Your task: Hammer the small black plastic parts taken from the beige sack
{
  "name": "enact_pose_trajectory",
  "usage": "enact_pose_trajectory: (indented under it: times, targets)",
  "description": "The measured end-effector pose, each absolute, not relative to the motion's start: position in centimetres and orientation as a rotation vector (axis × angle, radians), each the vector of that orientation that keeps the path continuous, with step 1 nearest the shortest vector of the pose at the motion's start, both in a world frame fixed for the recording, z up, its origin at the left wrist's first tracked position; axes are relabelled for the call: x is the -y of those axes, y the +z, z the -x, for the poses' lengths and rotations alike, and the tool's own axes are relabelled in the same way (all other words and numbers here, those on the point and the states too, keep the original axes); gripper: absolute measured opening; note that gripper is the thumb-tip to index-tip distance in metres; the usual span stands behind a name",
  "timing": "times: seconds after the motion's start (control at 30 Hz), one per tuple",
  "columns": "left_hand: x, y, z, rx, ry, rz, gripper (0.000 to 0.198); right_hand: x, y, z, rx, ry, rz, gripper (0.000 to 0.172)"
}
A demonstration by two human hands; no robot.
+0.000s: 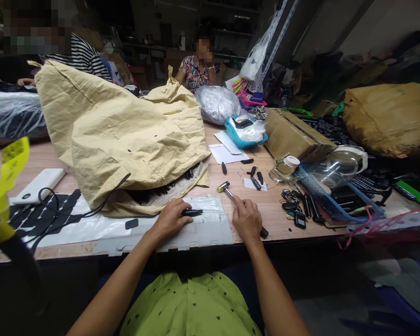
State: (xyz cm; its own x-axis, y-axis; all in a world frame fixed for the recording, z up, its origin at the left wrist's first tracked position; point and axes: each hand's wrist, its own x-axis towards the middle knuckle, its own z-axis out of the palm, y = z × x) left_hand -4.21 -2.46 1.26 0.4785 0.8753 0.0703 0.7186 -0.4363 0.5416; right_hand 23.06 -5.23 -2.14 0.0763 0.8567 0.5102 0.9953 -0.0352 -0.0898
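Note:
My left hand (pixel 172 217) is closed around a small black plastic piece (pixel 193 212) whose end sticks out to the right. It rests over a translucent plastic sheet (pixel 206 228) at the table's front edge. In my right hand (pixel 247 219) is a small hammer (pixel 227 188), gripped by its handle, with its head pointing away to the left and its dark grip end showing below my hand. A large cream cloth sack (pixel 133 130) lies behind my left hand. Its mouth faces me, and several black pieces show inside.
Several loose black pieces (pixel 259 177) lie beyond the hammer. On the right are keys (pixel 290 196), a blue basket (pixel 350 205), a clear jug (pixel 343 165) and a cardboard box (pixel 294 135). A white power bank (pixel 40 185) with a black cable lies left. Two people sit across the table.

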Motion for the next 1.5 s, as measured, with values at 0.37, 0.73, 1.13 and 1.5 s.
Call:
enact_pose_trajectory:
  times: [0.37,0.73,1.13,1.5]
  targets:
    - [2.3,0.1,3.9,-1.312,0.596,-2.167,0.015,5.9,-0.8,-23.2,1.691,-0.022,1.820,0.037]
    - [2.4,0.8,3.3,-1.313,0.598,-2.076,0.010,11.1,1.9,-17.7,1.953,0.379,1.301,0.038]
    - [2.6,0.2,3.0,-1.375,0.669,-2.047,0.014,11.6,1.7,-18.5,1.952,0.338,1.383,0.040]
    - [3.0,0.1,2.9,-1.373,0.594,-2.301,0.017,7.3,-0.3,-22.8,1.813,-0.060,1.725,0.034]
